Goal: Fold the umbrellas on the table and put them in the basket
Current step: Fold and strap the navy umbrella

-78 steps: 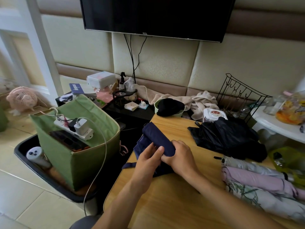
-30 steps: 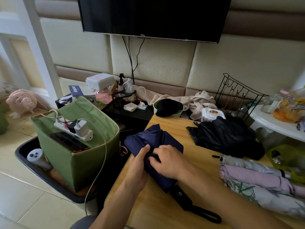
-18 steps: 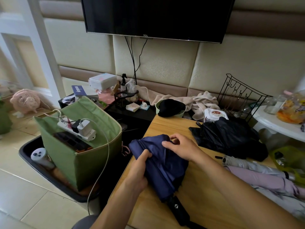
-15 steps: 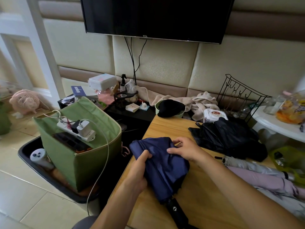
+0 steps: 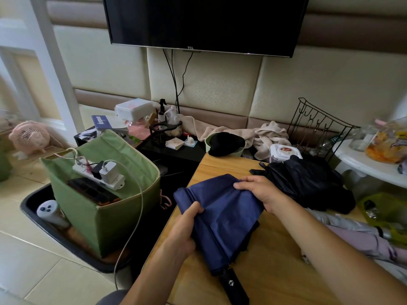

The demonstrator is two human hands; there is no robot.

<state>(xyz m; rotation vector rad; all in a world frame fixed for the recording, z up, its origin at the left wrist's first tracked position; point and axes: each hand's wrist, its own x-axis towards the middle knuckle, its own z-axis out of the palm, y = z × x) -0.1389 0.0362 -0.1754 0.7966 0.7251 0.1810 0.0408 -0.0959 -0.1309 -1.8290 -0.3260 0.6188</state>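
At the near edge of the wooden table [image 5: 275, 249], a left hand [image 5: 185, 234] grips the navy umbrella [image 5: 224, 216] while the right hand [image 5: 262, 190] pinches its far fabric, mid-fold. Next, likely wrapping the canopy tight. The green basket [image 5: 114, 221] waits left; the black umbrella [image 5: 308, 183] lies farther right.

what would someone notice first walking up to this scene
Both hands at the wooden table's near edge: the left hand grips the navy umbrella's side while the right hand pinches its far canopy edge. Behind it lies a crumpled black umbrella, and a green fabric basket stands on the floor to the left.
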